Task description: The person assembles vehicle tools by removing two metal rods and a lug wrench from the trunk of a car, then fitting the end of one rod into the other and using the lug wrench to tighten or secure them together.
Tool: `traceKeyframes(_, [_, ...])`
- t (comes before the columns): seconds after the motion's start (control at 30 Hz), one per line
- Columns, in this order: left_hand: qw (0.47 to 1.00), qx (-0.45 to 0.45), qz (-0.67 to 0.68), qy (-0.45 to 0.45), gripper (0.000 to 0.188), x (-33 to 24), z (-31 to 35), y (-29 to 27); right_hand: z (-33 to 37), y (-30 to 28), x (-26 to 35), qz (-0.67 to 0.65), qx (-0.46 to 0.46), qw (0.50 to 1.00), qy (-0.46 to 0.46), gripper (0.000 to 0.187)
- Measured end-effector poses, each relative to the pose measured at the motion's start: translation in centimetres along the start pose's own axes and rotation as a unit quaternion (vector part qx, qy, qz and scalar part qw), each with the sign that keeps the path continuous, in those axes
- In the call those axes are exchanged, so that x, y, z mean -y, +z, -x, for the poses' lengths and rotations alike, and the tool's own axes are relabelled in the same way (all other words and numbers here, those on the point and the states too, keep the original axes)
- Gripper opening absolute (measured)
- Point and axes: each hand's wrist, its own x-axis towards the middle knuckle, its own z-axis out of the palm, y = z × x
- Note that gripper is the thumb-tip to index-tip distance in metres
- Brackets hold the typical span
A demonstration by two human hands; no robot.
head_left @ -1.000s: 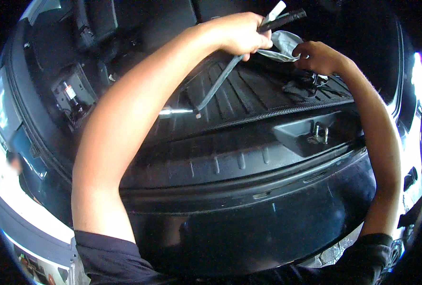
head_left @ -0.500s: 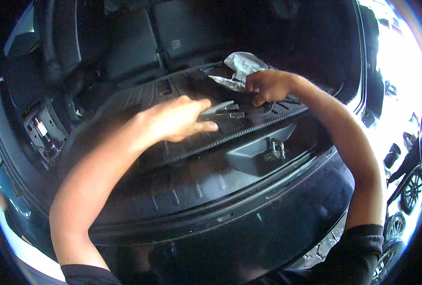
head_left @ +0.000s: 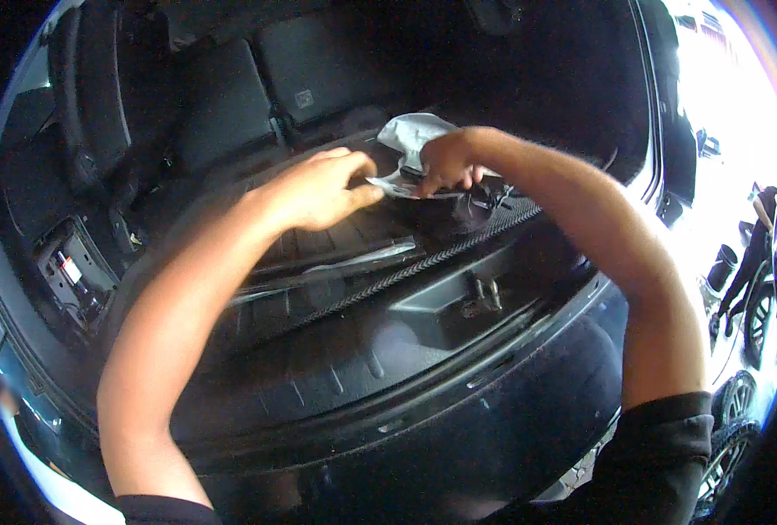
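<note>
A crumpled white sheet (head_left: 413, 131), cloth or plastic I cannot tell, lies bunched on the dark cargo floor of a car. My right hand (head_left: 450, 164) is closed on its near part, its fingers curled and partly hidden. The pointed left end of the sheet reaches between the thumb and fingers of my left hand (head_left: 331, 188), which pinch at it. Below the left hand, a long thin grey strip (head_left: 362, 259) rests on the cargo floor. Dark, thin, cable-like pieces (head_left: 491, 197) lie just right of my right hand.
Folded seat backs (head_left: 217, 105) rise behind the cargo floor. In front run a ribbed sill (head_left: 318, 385) and a recess with a metal latch loop (head_left: 486, 295). An opened side compartment (head_left: 73, 267) is at left. Wheels (head_left: 734, 411) stand outside at right. Another person's sleeve (head_left: 51, 477) shows lower left.
My left hand has let go of the grey strips and moved up and left to the sheet's end. A strip now lies on the floor. My right hand has drawn the sheet left.
</note>
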Motion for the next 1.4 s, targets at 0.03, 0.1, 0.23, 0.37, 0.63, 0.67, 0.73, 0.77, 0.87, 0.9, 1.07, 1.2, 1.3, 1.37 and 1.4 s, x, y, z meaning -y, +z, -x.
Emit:
traceKeyframes(0.03, [1.0, -0.007, -0.02, -0.001, 0.046, 0.3, -0.1, 1.0, 0.3, 1.0, 1.5, 0.045, -0.047, 0.998, -0.011, 0.057])
traceKeyframes(0.1, [0.997, 0.038, -0.06, -0.015, 0.047, 1.2, -0.6, 3.6, 1.8, 1.3, 1.8, 0.025, -0.025, 0.999, -0.017, 0.051])
traceKeyframes(0.23, [0.997, 0.025, -0.071, 0.03, 0.026, 2.5, -0.9, 5.2, -1.9, 1.6, -2.0, 0.102, -0.078, 0.987, -0.097, 0.03])
traceKeyframes(0.37, [0.988, -0.029, -0.069, 0.132, 0.018, 3.1, 1.5, 4.7, -0.7, 1.9, 0.0, 0.247, -0.266, 0.928, -0.089, 0.023])
traceKeyframes(0.63, [0.963, 0.059, 0.257, -0.06, 0.048, -1.5, 5.9, 3.3, 2.8, 3.5, 4.6, 0.169, -0.205, 0.95, -0.161, 0.057])
traceKeyframes(0.67, [0.985, 0.036, 0.171, -0.008, 0.05, -1.4, 6.3, 3.8, 2.7, 3.2, 4.0, 0.155, -0.203, 0.951, -0.176, 0.055])
traceKeyframes(0.73, [0.988, 0.012, 0.152, 0.04, 0.051, -2.7, 7.0, 3.5, 2.9, 2.1, 3.5, 0.133, -0.201, 0.946, -0.217, 0.052])
traceKeyframes(0.77, [0.987, 0.007, 0.149, 0.06, 0.052, -3.4, 6.9, 3.3, 3.2, 2.0, 3.1, 0.088, -0.21, 0.946, -0.232, 0.05])
traceKeyframes(0.87, [0.986, -0.004, 0.155, 0.062, 0.049, -4.0, 7.0, 3.6, 4.3, 1.9, 2.6, -0.027, -0.207, 0.943, -0.26, 0.04])
traceKeyframes(0.9, [0.986, -0.007, 0.151, 0.066, 0.048, -4.1, 6.8, 3.5, 4.1, 1.7, 1.9, -0.046, -0.197, 0.945, -0.256, 0.039])
traceKeyframes(1.07, [0.986, -0.032, 0.163, 0.013, 0.048, -5.0, 6.2, 2.8, 2.3, 1.8, 0.5, 0.003, -0.281, 0.933, -0.226, 0.033])
traceKeyframes(1.2, [0.985, -0.061, 0.155, 0.037, 0.045, -4.5, 6.2, 3.8, 2.8, 2.7, 2.6, 0.014, -0.339, 0.928, -0.154, 0.031])
traceKeyframes(1.3, [0.985, -0.06, 0.148, 0.059, 0.044, -4.2, 5.9, 3.7, 3.0, 2.3, 2.0, -0.009, -0.308, 0.935, -0.174, 0.035])
traceKeyframes(1.37, [0.978, -0.038, 0.202, 0.047, 0.044, -3.8, 5.5, 3.4, 3.3, 2.1, 1.1, -0.02, -0.272, 0.935, -0.226, 0.038])
traceKeyframes(1.4, [0.977, -0.018, 0.212, 0.009, 0.046, -3.9, 5.6, 2.4, 3.6, 1.8, 1.5, 0.0, -0.19, 0.954, -0.234, 0.042])
